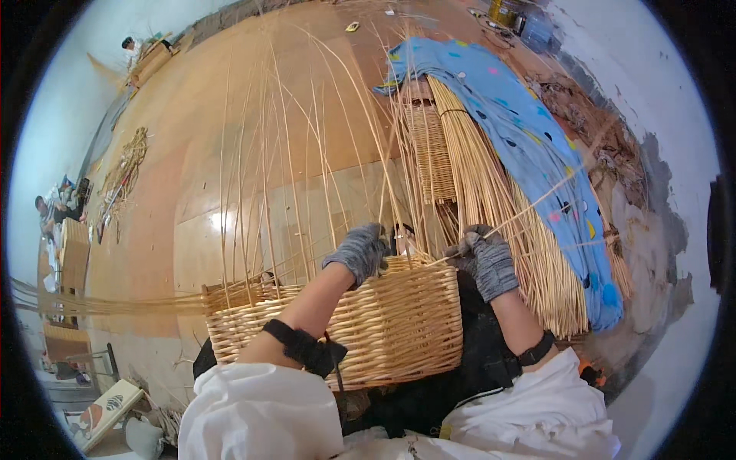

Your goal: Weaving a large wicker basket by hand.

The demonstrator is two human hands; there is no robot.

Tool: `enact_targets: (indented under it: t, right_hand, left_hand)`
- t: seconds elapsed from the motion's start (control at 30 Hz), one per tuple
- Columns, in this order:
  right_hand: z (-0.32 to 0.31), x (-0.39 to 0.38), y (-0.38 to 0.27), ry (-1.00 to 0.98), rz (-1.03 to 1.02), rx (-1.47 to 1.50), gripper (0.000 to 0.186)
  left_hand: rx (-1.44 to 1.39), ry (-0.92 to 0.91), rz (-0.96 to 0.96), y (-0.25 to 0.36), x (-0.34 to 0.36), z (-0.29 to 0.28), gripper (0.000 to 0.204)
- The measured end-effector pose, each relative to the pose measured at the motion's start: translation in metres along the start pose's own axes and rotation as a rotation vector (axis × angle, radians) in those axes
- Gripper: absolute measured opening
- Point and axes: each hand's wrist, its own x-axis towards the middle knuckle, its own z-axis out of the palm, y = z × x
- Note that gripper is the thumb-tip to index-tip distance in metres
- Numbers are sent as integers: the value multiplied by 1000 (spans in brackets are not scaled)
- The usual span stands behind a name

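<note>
A rectangular wicker basket (337, 326) lies across my lap, its near wall tightly woven and long upright stakes (287, 169) rising from its far side. My left hand (362, 251), in a grey glove, curls above the rim with bent fingers closed around a stake near its base. At the basket's right corner my right hand (487, 261), also gloved, has its fingers closed on a pale willow rod (540, 201) that slants up to the right. The ends of the rod at the weave are partly hidden by the fingers.
On the right a large bundle of willow rods (494, 207) lies partly under a blue patterned cloth (506, 107). Another woven piece (431, 153) rests beside it. Long rods (115, 304) stick out left of the basket. Two people (57, 207) sit farther off at the left.
</note>
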Motion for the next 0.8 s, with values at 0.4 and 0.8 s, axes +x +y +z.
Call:
enact_targets:
  t: [0.4, 0.8]
  right_hand:
    - [-20, 14, -38, -134, 181, -137, 13]
    - [-5, 95, -25, -511, -9, -1032, 19]
  left_hand:
    - [876, 6, -50, 100, -28, -34, 22]
    - [155, 166, -125, 89, -69, 29, 52]
